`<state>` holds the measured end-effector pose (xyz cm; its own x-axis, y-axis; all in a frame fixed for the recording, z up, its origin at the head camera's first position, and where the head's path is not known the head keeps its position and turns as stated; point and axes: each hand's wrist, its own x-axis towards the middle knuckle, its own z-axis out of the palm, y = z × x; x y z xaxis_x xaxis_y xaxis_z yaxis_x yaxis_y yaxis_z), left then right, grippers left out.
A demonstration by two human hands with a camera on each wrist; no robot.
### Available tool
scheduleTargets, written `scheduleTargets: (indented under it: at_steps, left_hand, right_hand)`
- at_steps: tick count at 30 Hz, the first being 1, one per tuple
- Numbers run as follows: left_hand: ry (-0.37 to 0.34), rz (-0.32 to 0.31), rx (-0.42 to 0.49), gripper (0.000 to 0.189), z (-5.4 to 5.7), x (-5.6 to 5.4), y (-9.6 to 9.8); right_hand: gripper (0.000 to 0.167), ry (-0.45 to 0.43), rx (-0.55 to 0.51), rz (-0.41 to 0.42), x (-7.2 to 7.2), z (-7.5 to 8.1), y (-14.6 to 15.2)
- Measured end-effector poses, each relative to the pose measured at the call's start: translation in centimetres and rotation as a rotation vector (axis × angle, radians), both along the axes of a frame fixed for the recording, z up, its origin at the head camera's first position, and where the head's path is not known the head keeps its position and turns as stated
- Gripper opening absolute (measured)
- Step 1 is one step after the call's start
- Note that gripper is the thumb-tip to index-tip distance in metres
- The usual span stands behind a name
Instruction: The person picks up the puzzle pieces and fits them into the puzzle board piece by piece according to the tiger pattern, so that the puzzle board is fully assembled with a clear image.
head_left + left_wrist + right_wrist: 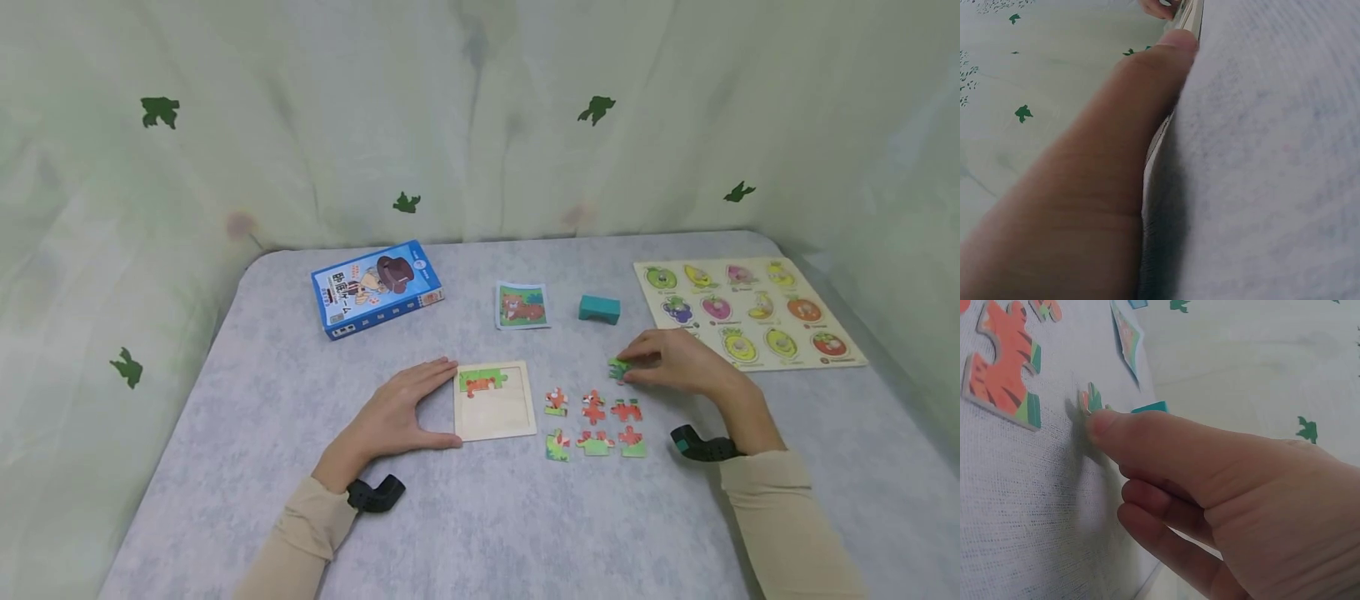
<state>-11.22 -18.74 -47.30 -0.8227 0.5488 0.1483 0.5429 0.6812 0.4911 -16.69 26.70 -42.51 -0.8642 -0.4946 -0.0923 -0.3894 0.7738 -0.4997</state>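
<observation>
The wooden puzzle tray lies on the table with joined pieces in its upper left part. My left hand rests at the tray's left side, fingertips by the upper corner and thumb along the lower one, fingers fairly straight. In the left wrist view the thumb reaches to the tray's edge. My right hand pinches a green puzzle piece between thumb and fingers, right of the tray. The right wrist view shows this piece close over the cloth, partly hidden by the thumb.
Two rows of loose orange and green puzzle pieces lie between tray and right hand. Behind are a blue game box, a bear picture card and a teal block. A fruit board lies at the right.
</observation>
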Motion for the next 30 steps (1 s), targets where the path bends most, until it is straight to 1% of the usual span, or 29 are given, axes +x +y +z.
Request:
scheduleTargets:
  at_steps: [4, 11, 16, 20, 23, 27, 30]
  left_hand:
    - [-0.006, -0.001, -0.001, 0.106, 0.0, -0.1, 0.1]
    - [-0.02, 0.017, 0.007, 0.105, 0.0, 0.0, -0.1]
    - [-0.019, 0.008, 0.004, 0.104, 0.0, 0.0, -0.1]
    - [-0.023, 0.009, -0.003, 0.105, 0.1, -0.1, -0.3]
    - [-0.023, 0.01, -0.007, 0.106, 0.1, 0.0, -0.4]
    - [-0.022, 0.008, -0.014, 0.106, -0.1, 0.0, -0.3]
    - [-0.015, 0.005, -0.019, 0.107, -0.2, 0.0, -0.1]
  right_hand:
    - [0.028, -0.009, -0.012, -0.013, 0.1, -0.1, 0.0]
    - [0.031, -0.032, -0.048, -0.011, 0.1, 0.0, -0.4]
    - [0.031, -0.031, -0.051, -0.011, 0.0, 0.1, -0.6]
    - [0.031, -0.024, -0.055, 0.001, -0.2, 0.2, -1.0]
    - [0.03, 0.004, -0.058, 0.023, -0.4, 0.4, -1.4]
    - [0.028, 0.04, -0.069, 0.054, -0.5, 0.6, -1.7]
    - [0.027, 0.041, -0.086, 0.065, -0.5, 0.7, -1.9]
